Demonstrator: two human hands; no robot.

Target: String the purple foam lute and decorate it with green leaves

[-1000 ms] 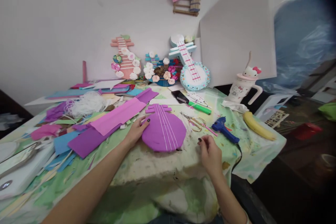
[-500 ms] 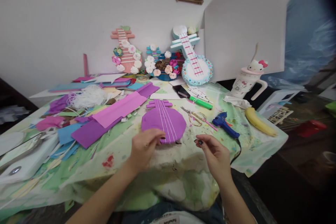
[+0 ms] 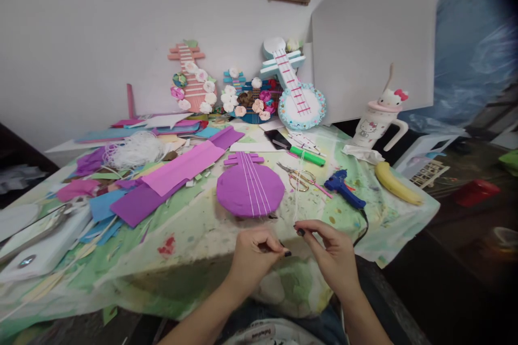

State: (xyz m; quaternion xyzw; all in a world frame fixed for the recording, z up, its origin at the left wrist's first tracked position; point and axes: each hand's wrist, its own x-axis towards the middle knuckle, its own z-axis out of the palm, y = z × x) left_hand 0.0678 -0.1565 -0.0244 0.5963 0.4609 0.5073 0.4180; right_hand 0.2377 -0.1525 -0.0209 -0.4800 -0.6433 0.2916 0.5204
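My right hand point(image 3: 329, 250) pinches a white string point(image 3: 298, 186), which runs up across the scissors to the green-handled tool point(image 3: 308, 156). Close on its left is my left hand point(image 3: 259, 253), thumb and finger pressed together; anything between them is too small to make out. Just beyond my hands lies a purple paper-covered lute shape point(image 3: 250, 190) with several white strings along its front. Gold-handled scissors point(image 3: 297, 177) rest to its right, beside a pink stick. A blue hot glue gun point(image 3: 345, 188) lies further right, its cord trailing down.
Purple and pink paper point(image 3: 182, 167) and a tangle of white string point(image 3: 135, 150) cover the left side. Decorated model instruments point(image 3: 302, 108) lean against the wall. A banana point(image 3: 399, 183) and a white tumbler point(image 3: 370, 126) stand near the right edge.
My left hand has moved from the purple lute's lower edge down and right, close to my right hand. A length of white string now shows stretched from my right fingertips.
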